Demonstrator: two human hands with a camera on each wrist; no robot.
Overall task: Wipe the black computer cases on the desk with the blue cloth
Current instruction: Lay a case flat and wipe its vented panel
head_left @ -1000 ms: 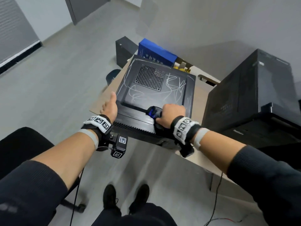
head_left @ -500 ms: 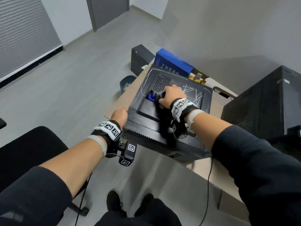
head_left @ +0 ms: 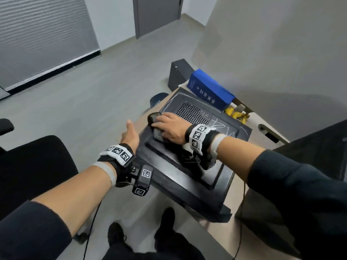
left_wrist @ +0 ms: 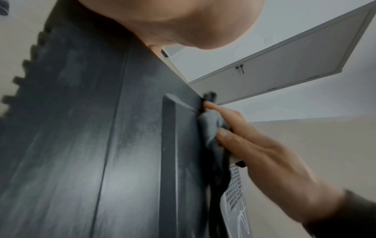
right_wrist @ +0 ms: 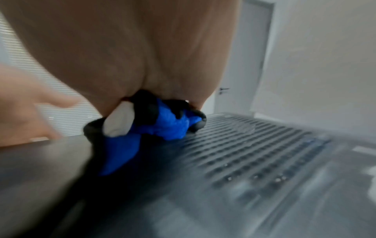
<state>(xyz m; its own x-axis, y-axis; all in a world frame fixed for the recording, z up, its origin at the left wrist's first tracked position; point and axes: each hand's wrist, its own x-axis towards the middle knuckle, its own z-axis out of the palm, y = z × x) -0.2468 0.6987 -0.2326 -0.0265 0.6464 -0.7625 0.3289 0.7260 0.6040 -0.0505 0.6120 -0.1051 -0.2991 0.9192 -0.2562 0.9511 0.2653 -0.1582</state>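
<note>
A black computer case (head_left: pixel 187 166) lies flat on the desk (head_left: pixel 262 139), with a vent grille (head_left: pixel 193 113) and white scribbles on its top. My right hand (head_left: pixel 167 126) grips the bunched blue cloth (right_wrist: pixel 162 124) and presses it on the far left part of the top, beside the grille. In the head view the cloth (head_left: pixel 156 132) looks dark. My left hand (head_left: pixel 130 134) rests open against the case's left side, thumb up. A second, taller black case (head_left: pixel 319 147) stands to the right.
A blue box (head_left: pixel 210 89) and bananas (head_left: pixel 236 114) lie behind the flat case. A small black box (head_left: pixel 177 76) and a dark bin (head_left: pixel 158 97) stand on the floor past the desk's end. A black office chair (head_left: pixel 28 166) is at my left.
My right hand slid the cloth from the case's near edge up across the top to its far left part. The left hand stayed at the case's left side.
</note>
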